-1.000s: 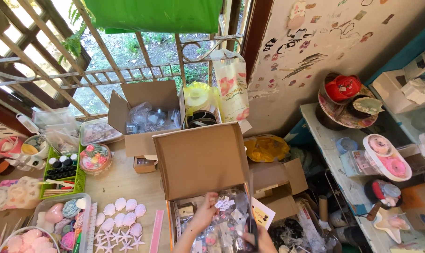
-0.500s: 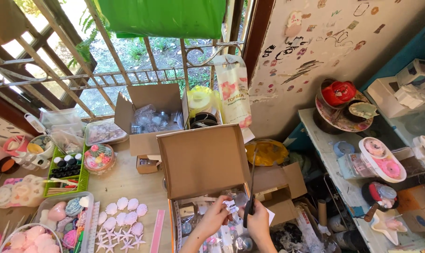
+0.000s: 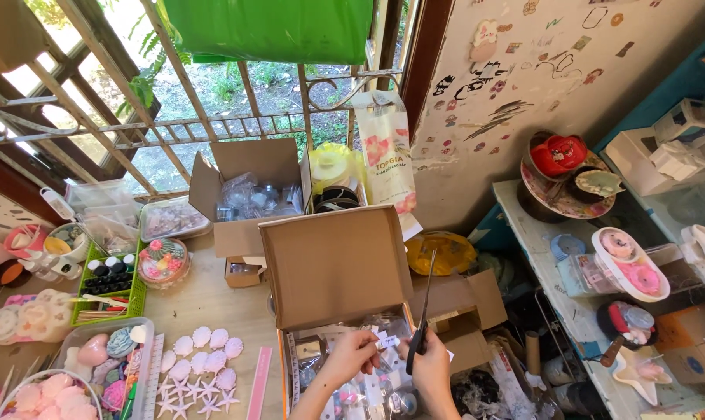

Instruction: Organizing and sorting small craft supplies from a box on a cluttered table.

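**Scissors held upright over an open cardboard box**

Scissors [image 3: 424, 311], black-handled, stand nearly vertical: their long axis runs near to far in the scene, with the closed blades pointing far, up across the raised flap of the open cardboard box [image 3: 333, 268], and the handles near. We see the right hand [image 3: 434, 365] closed around those handles, fingers through or about the loops. Just to its left, the left hand [image 3: 352, 354] pinches a small white tag [image 3: 387, 341] between thumb and fingertips, its other fingers curled; the tag lies just beside the scissor handles, over the box's contents of small clear packets [image 3: 345, 389]. To the left of the box, on the wooden table [image 3: 212, 303], we note rows of pale shell and starfish shapes [image 3: 201, 365] and a green tray of small pots [image 3: 108, 280]. A second open box [image 3: 247, 194] sits farther off, against the window grille.

Compared with half a second earlier, both hands have moved slightly farther from us and nearer together, and the scissors, then low beside the right hand, now rise clearly in front of the flap. One second earlier only the left hand was plainly at work in the box.
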